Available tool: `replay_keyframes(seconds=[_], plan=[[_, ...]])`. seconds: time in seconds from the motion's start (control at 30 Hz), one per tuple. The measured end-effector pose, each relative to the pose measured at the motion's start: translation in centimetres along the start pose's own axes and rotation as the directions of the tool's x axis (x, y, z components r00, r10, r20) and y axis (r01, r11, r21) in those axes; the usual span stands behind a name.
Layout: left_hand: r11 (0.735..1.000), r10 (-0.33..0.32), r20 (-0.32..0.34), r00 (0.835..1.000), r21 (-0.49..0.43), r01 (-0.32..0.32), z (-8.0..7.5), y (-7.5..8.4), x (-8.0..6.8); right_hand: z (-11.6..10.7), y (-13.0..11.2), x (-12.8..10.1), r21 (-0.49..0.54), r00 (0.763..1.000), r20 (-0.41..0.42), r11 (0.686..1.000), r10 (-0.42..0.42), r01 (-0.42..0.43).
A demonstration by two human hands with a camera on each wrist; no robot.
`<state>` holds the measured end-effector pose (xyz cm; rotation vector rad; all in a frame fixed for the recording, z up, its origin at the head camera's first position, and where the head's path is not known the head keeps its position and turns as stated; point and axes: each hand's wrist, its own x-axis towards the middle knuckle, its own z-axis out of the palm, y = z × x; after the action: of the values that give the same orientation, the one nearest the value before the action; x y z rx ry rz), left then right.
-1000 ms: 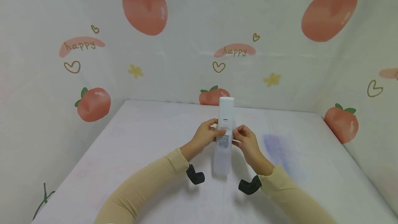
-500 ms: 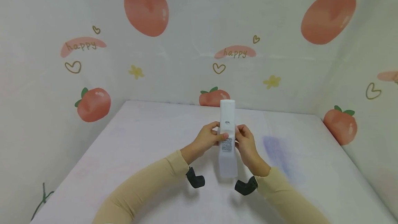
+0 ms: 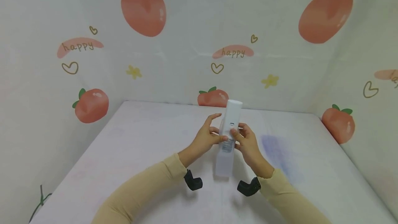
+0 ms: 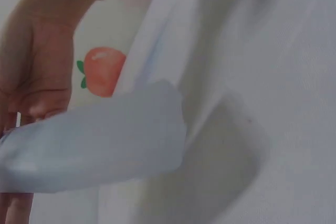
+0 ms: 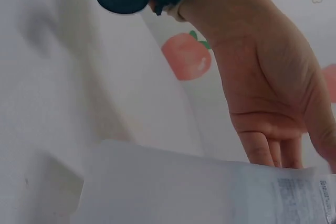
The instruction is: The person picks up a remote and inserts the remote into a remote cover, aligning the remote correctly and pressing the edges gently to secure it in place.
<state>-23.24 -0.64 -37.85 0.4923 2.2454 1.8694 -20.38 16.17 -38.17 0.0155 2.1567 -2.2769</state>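
While both hands hold it above the table [image 3: 124, 148], the remote [image 3: 228, 137] shows its back: a long white bar with a rounded far end, a small slot near the middle, a grey printed label below that, and a paler, frosted-looking lower part. It hangs over the middle of the table, tilted so its top leans away and slightly to the right.

From the head view the left hand [image 3: 206, 137] grips the remote's left edge with thumb and lower fingers while the index finger sticks out straight; the right hand [image 3: 245, 141] pinches the right edge, thumb laid on the back near the slot. Black wrist cameras [image 3: 193, 182] show under both tan sleeves [image 3: 149, 189], and the peach-printed wall [image 3: 143, 9] stands behind.

The left wrist view shows what the head view hides: the remote's blunt lower end [image 4: 131, 135] in close-up, blurred, with the opposite palm behind it. The right wrist view gives the label's fine print [image 5: 296, 195] and the left hand's palm [image 5: 268, 93] with fingers running behind the remote.

Against half a second ago, the remote has swung from straight upright to leaning right, the left index finger has lifted off it, and the right thumb has moved up toward the slot.
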Motion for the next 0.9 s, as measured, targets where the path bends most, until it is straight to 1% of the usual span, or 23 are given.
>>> replay_keyframes(seconds=[0.07,0.13,0.3,0.43,0.53,0.67,0.77,0.9], plan=[[0.999,0.012,-0.032,0.999,-0.030,-0.013,-0.2,0.0,0.0,-0.1,0.0,0.1,0.011,1.000,-0.016,1.000,0.005,-0.004],[0.999,0.005,-0.066,0.998,-0.036,-0.008,-0.4,-0.1,0.0,-0.2,0.0,0.2,0.012,1.000,-0.028,1.000,0.007,-0.007],[0.998,-0.026,-0.087,0.996,-0.066,0.020,-0.5,-0.4,0.2,-0.1,-0.2,0.3,-0.029,0.999,-0.030,1.000,0.012,-0.013],[0.996,-0.038,-0.119,0.992,-0.085,0.028,-0.3,-0.6,0.4,0.1,-0.2,0.3,-0.087,1.000,-0.003,0.996,-0.007,0.007],[0.993,-0.083,-0.147,0.986,-0.094,0.070,-0.2,-0.4,0.5,0.3,-0.2,0.3,-0.106,0.999,0.031,0.994,-0.016,0.019],[0.978,-0.182,-0.168,0.969,-0.129,0.162,-0.5,0.5,1.0,0.6,0.0,0.5,-0.066,0.997,0.078,0.998,0.005,0.001],[0.960,-0.250,-0.156,0.956,-0.166,0.224,-0.8,1.3,1.5,0.9,0.1,0.5,-0.023,0.993,0.113,0.999,0.034,-0.031],[0.936,-0.309,-0.127,0.942,-0.213,0.279,-1.0,1.4,1.9,1.3,0.2,0.2,-0.008,0.988,0.140,0.998,0.061,-0.060]])
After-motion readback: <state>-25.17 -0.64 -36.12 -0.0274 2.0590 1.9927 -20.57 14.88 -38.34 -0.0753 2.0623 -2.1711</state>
